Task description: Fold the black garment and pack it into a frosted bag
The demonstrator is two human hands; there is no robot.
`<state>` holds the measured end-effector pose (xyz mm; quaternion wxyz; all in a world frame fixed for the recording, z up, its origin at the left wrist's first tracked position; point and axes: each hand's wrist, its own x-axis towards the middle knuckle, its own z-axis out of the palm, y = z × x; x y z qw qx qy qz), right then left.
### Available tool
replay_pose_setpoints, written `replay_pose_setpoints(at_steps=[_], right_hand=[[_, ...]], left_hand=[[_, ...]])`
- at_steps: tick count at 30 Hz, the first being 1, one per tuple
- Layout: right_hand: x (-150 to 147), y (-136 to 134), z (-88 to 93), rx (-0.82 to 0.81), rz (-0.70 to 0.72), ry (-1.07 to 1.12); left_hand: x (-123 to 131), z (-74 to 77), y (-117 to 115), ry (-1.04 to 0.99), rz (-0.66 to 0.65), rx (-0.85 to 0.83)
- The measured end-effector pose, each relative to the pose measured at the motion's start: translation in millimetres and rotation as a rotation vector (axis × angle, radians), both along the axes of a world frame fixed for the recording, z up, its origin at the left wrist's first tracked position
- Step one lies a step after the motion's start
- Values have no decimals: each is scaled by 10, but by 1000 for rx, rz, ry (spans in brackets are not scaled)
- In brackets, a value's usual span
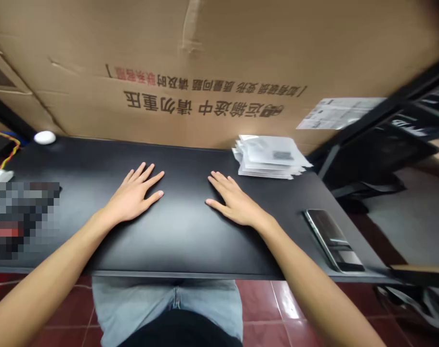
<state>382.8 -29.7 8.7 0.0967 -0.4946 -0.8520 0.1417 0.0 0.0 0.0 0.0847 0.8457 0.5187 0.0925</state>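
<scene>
My left hand lies flat on the black tabletop, fingers spread, with nothing under or in it that I can see. Palm down on the same surface, my right hand has its fingers stretched out and the thumb apart. Just beyond the right hand sits a stack of thin white packets, the top one bearing a dark printed label. Neither hand touches the stack.
A large cardboard sheet with upside-down printing stands along the back edge. At right lies a phone-like device. A white rounded object sits back left, and a pixelated area covers things at the left. A dark metal post rises at right.
</scene>
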Motion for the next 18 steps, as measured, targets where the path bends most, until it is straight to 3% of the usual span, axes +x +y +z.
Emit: replay_pose_setpoints(at_steps=[6, 9, 14, 18], right_hand=[[65, -24, 140, -4, 55, 23], [263, -40, 342, 141, 53, 46], [1110, 128, 797, 469, -192, 10], [1754, 411, 877, 404, -186, -112]], left_hand=[[-22, -76, 27, 13, -11, 39], [-25, -84, 30, 23, -13, 50], [-37, -104, 47, 32, -19, 51], [-47, -123, 63, 26, -20, 59]])
